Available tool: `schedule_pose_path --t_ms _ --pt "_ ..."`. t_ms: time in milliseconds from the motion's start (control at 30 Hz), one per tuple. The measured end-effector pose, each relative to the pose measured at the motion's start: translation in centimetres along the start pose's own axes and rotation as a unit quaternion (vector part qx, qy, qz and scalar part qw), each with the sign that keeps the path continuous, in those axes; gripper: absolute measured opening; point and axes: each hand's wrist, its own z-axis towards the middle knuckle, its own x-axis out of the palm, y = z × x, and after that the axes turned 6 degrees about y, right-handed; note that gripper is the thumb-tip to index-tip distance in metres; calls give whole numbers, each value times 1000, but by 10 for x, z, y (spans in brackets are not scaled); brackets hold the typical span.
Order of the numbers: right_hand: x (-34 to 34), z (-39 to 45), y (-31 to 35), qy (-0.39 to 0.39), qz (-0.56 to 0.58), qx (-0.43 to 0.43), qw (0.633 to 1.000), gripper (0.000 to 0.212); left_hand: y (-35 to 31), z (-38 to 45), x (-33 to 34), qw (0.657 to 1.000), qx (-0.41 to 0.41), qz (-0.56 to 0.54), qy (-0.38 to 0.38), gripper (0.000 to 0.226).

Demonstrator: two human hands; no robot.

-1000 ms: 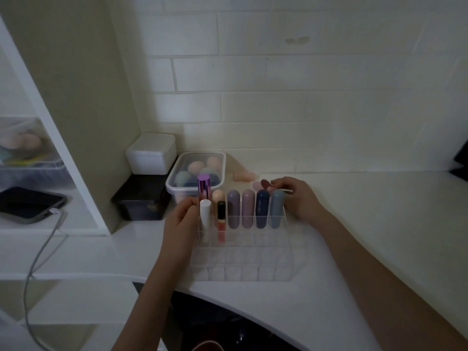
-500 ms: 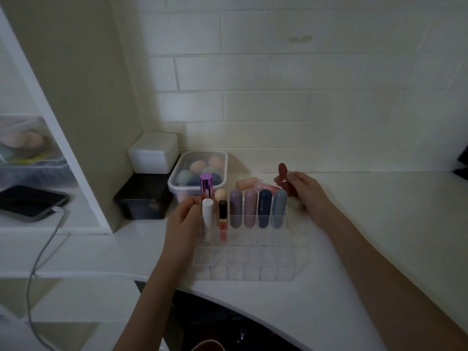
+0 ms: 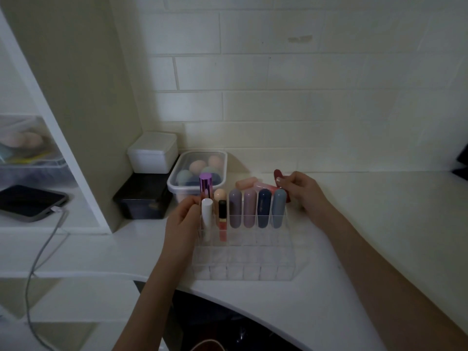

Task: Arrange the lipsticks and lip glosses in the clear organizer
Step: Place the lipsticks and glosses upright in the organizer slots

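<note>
Clear organizer (image 3: 243, 272) sits at centre frame on a white counter (image 3: 354, 249), w/ 8 tubes upright in its back rows. Left hand (image 3: 183, 221) grips the organizer's left side. Right hand (image 3: 304, 190), centre-right, is closed on a dark red lipstick (image 3: 278, 174) behind the back row.

- The right hand (image 3: 302, 192) is covering the lower part of the dark red lipstick (image 3: 277, 175).
- The blue-grey tube (image 3: 278, 208) is hiding part of the pink tube (image 3: 264, 186) lying behind.
- The left hand (image 3: 183, 219) is masking the clear organizer (image 3: 243, 259)'s left wall.
</note>
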Motion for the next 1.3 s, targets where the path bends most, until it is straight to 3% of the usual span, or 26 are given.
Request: schedule_pose_path --t_ms 133,300,433,533,633,833,933,1033,1300 --pt "12 2 -2 33 -116 -14 993 23 0 1 0 1000 -1 4 -4 25" --pt "14 3 -4 76 -302 -4 950 22 1 1 1 1000 -3 4 -6 26" --pt "13 3 -2 25 -164 -33 986 7 2 2 0 1000 -1 8 -2 26" --pt "3 7 -3 -39 -60 -32 997 21 2 2 0 1000 2 10 0 26" --pt "-4 10 -7 -56 -1 -20 998 22 3 2 1 1000 3 10 -4 26" --pt "0 15 -13 -7 -127 -38 991 9 5 4 1 1000 0 6 -11 26" --pt "3 15 -14 -1 -148 -35 988 19 5 4 0 1000 -3 6 -8 25" --pt "6 12 -9 19 -161 -29 986 7 5 4 0 1000 0 5 -13 24" --pt "15 2 1 35 -225 -25 973 19 1 2 2 1000 -2 3 -8 26"
